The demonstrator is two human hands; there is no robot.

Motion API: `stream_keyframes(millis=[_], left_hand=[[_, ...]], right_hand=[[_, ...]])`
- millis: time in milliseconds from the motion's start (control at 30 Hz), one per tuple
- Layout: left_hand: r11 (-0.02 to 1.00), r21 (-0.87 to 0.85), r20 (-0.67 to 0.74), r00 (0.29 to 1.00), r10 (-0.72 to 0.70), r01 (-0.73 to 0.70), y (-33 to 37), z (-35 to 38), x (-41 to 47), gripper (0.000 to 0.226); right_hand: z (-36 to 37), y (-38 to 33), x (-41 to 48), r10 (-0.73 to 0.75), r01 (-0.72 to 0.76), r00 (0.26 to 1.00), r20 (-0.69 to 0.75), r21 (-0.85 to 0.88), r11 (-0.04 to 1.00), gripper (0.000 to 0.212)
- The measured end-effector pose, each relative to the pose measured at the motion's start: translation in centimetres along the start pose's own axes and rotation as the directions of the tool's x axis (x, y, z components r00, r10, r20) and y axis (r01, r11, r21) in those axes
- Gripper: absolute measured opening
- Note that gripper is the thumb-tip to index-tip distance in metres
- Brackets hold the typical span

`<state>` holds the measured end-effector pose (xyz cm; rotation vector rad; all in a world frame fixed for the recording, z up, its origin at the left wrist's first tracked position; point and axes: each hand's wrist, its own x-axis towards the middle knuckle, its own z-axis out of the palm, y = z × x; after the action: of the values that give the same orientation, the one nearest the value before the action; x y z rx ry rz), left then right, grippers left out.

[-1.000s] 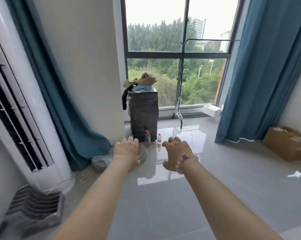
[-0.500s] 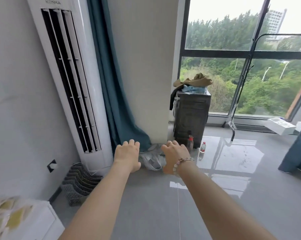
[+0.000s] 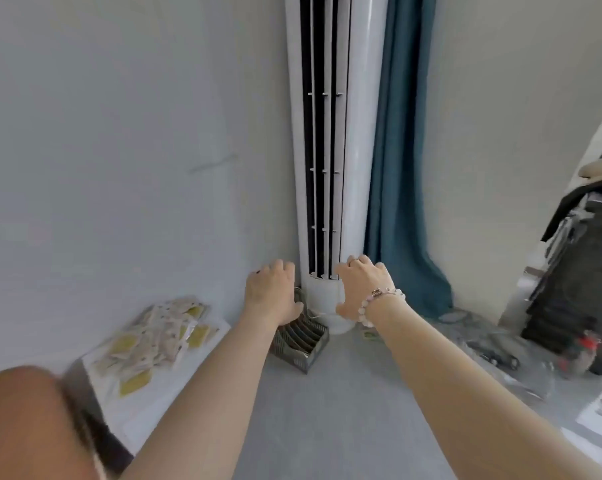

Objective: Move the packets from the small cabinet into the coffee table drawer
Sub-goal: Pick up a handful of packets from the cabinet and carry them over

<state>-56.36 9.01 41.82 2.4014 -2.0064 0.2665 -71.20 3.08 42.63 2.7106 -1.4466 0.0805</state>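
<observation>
**Grey floor open up to the AC; packets to its left**

Grey floor (image 3: 344, 417) lies bare from the near edge up to the AC (image 3: 356, 168), a white tower in the corner where the wall (image 3: 119, 133) ends. Both forearms reach across this open strip.

The left hand (image 3: 272, 292) hangs palm down just left of the AC's foot, with its fingers loosely bent and nothing in them. The right hand (image 3: 362, 289), with a bead bracelet (image 3: 379, 299) at its wrist, is held the same way in front of the AC's base and is also empty.

The packets (image 3: 157, 334), pale and yellow, lie in a loose heap on the white top of the small cabinet (image 3: 164, 410). It stands against the wall, well left of the AC and lower in view.

Since half a second ago the view has swung left. The window is gone, the AC has moved from the left side to the centre, and the packets have come in from the lower-left corner.

A grey slotted rack (image 3: 303, 344) sits on the floor at the AC's foot, partly under the left hand. A blue curtain (image 3: 400, 168) hangs just right of the AC. Far right of it stands a dark cabinet (image 3: 580, 271), with blurred clutter (image 3: 493, 344) and a red-capped bottle (image 3: 585, 344) on the floor in front. A blurred part of the person (image 3: 22, 424) hides the small cabinet's near corner.
</observation>
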Motion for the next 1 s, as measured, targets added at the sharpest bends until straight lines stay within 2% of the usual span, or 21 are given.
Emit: stream_keyframes(millis=[200,300,700,1000], left_hand=[[0.976,0.043,0.073,0.974,-0.216,0.214,-7.3,1.9,-1.1,0.057],[0.952,0.074,0.09,0.948,-0.304,0.298,-11.3,2.6,-0.8,0.055],[0.885,0.115,0.085,0.883,-0.462,0.452,-27.6,5.9,3.3,0.048],[0.85,0.17,0.123,0.845,-0.521,0.499,-35.4,8.8,4.8,0.049]], right_hand=[[1.7,-7.2,5.6,-0.23,0.229,0.972,0.042,0.012,0.973,0.053],[1.9,-10.4,8.3,-0.307,0.306,0.951,0.046,0.03,0.952,0.059],[3.2,-24.4,21.4,-0.44,0.438,0.898,0.013,0.071,0.896,0.053],[7.0,-30.0,26.8,-0.485,0.482,0.872,0.068,0.061,0.874,0.053]])
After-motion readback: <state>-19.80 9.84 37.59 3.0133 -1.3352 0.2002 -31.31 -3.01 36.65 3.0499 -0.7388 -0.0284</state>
